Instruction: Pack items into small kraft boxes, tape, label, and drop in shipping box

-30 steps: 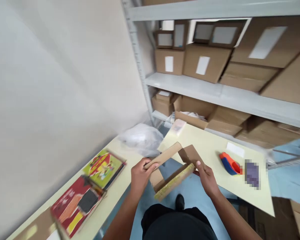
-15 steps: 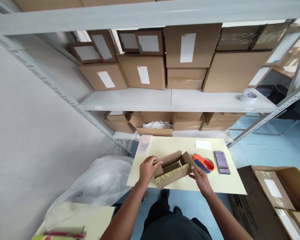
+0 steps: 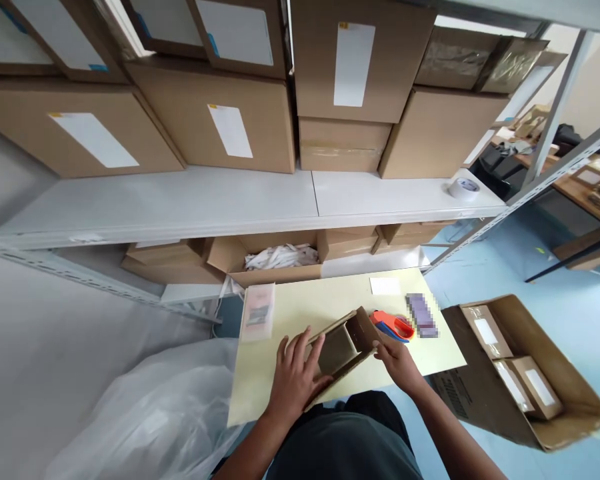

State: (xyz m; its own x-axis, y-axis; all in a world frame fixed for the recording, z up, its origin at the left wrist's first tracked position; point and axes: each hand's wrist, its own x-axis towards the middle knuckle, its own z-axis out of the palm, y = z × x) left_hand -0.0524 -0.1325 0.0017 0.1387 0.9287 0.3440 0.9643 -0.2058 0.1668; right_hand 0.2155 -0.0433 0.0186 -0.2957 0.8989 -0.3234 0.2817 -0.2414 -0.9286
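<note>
A small open cardboard box (image 3: 362, 331) is held tilted over the front of the pale yellow table, its opening facing up towards me. My left hand (image 3: 297, 375) lies across the left end of the box with fingers spread, thumb along the near edge. At the right end, my right hand (image 3: 401, 364) pinches the box's corner by a flap. The inside of the box looks bare where it shows; its left part is hidden by my left hand. Just beyond my right hand lies an orange and blue tape dispenser (image 3: 391, 325).
On the table (image 3: 310, 303) lie a pink-white packet (image 3: 259, 312), a white card (image 3: 385, 286) and a blurred purple item (image 3: 422, 315). Shelves (image 3: 220, 200) with cartons and a tape roll (image 3: 464, 189) stand ahead. A large carton (image 3: 565, 353) holding boxes is at right, plastic sheeting (image 3: 165, 407) at left.
My left hand has gone from gripping the left flap to lying spread over the box's left end. The box has tilted and come nearer to me. The view has shifted closer to the shelves.
</note>
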